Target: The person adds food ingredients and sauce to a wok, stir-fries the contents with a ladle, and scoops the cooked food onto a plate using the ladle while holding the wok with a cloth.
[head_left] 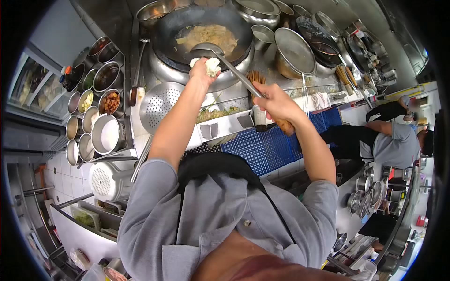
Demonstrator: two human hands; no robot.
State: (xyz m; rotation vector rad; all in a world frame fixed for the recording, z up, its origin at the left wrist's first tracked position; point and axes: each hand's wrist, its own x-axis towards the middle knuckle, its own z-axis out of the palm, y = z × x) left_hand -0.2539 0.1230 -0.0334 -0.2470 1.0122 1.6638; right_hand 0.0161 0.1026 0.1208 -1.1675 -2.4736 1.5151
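Note:
A large dark wok sits on the stove, with pale food in broth inside it. My right hand is wrapped round the handle of a long ladle. The ladle's metal bowl lies over the near side of the wok, and its wooden end sticks out below my fist. At the wok's near rim, my left hand is closed on a crumpled whitish cloth. Whether the cloth touches the rim I cannot tell. A perforated strainer rests to the left of my left forearm.
Several seasoning bowls stand at the left. Another ladle lies beside the wok. To the right are a sieve on a metal pot, a bamboo brush and a second wok. A co-worker stands further right.

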